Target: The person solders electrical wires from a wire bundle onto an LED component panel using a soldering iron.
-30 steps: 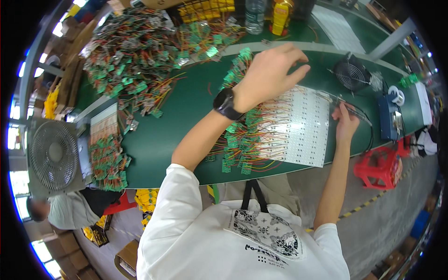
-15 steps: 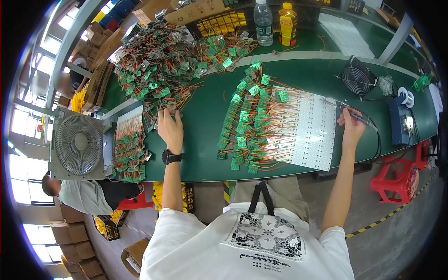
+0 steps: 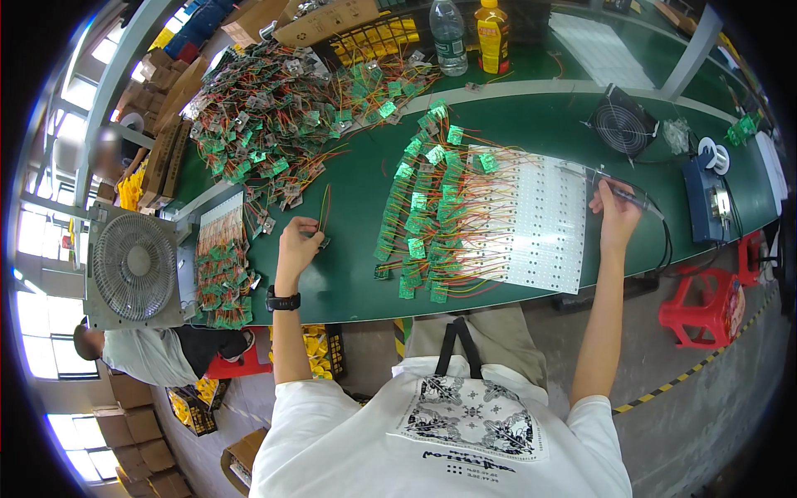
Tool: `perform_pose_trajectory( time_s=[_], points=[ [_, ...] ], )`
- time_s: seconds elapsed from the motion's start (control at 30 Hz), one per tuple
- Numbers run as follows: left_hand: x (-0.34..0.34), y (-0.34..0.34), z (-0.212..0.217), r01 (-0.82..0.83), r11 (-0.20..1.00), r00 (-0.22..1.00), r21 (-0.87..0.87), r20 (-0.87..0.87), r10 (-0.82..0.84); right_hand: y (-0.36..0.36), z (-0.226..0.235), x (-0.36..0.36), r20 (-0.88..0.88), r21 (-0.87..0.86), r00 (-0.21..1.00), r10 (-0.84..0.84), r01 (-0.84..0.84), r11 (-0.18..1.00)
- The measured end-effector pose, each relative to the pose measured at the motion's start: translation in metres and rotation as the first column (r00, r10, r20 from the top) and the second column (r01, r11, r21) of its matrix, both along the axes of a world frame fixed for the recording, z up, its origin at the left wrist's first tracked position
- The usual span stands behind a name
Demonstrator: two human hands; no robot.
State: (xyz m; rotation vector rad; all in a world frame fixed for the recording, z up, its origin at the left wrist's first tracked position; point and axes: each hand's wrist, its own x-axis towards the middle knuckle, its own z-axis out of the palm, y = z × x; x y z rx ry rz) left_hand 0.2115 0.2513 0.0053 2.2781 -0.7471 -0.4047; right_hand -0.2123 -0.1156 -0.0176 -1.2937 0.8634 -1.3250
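Note:
My left hand (image 3: 297, 249) pinches a small wired circuit board (image 3: 325, 242), its red and yellow wires standing up past my fingers. It is over the green bench, between the big heap of wired boards (image 3: 266, 112) and the rows of green circuit boards (image 3: 415, 216). Those rows are joined by wires to a white perforated panel (image 3: 548, 228). Closed around a soldering iron (image 3: 624, 196), my right hand (image 3: 616, 220) is at the panel's right edge. The iron's tip points left, over the panel's upper right corner.
A second wired panel (image 3: 222, 216) lies at left beside a fan (image 3: 137, 259). At right are a small black fan (image 3: 621, 124), a solder spool (image 3: 714, 156) and a blue soldering station (image 3: 706, 203). Two bottles (image 3: 449, 40) stand behind. A person (image 3: 158, 353) sits at left; red stools (image 3: 706, 307) stand right.
My left hand has drawn back from the heap's near edge toward me, now with a wired circuit board in its fingers. My right hand stays by the panel with the iron. The view has shifted slightly.

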Motion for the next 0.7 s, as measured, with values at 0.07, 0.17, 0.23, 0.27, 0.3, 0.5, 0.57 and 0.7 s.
perform_pose_trajectory(
  time_s=[0.07, 0.17, 0.23, 0.27, 0.3, 0.5, 0.57, 0.7],
  points=[
    [-0.004, -0.001, 0.005, -0.008, 1.000, 1.000, 0.013, -0.015, 0.008, 0.002, 0.002, 0.001, -0.001, 0.012, 1.000, -0.015, 0.015, 1.000],
    [-0.002, 0.008, 0.000, -0.001, 1.000, 1.000, -0.019, -0.025, 0.001, -0.002, -0.004, 0.003, 0.051, -0.025, 0.999, 0.006, -0.005, 1.000],
    [-0.003, 0.009, 0.003, -0.018, 1.000, 0.996, -0.003, -0.085, 0.018, -0.002, -0.004, 0.003, 0.032, -0.029, 0.999, 0.004, -0.004, 1.000],
    [-0.011, 0.007, 0.006, -0.035, 0.999, 0.997, -0.017, -0.069, 0.034, -0.001, -0.003, 0.002, 0.025, -0.028, 1.000, -0.002, 0.002, 1.000],
    [-0.013, 0.008, 0.005, -0.038, 0.999, 0.996, -0.016, -0.081, 0.037, -0.001, -0.003, 0.004, 0.025, -0.029, 1.000, -0.005, 0.006, 1.000],
    [-0.036, -0.002, 0.017, -0.007, 0.988, 0.901, 0.151, 0.429, -0.059, 0.000, 0.000, 0.004, 0.001, -0.040, 1.000, -0.022, 0.022, 0.999],
    [-0.044, -0.015, 0.030, 0.020, 0.997, 0.800, 0.077, 0.597, -0.062, 0.001, 0.001, 0.003, 0.020, -0.031, 0.999, -0.026, 0.027, 0.999],
    [-0.056, -0.062, 0.057, 0.197, 0.966, 0.571, -0.167, 0.820, 0.025, 0.000, 0.003, 0.003, 0.024, -0.007, 0.999, -0.034, 0.034, 0.999]
  ],
)
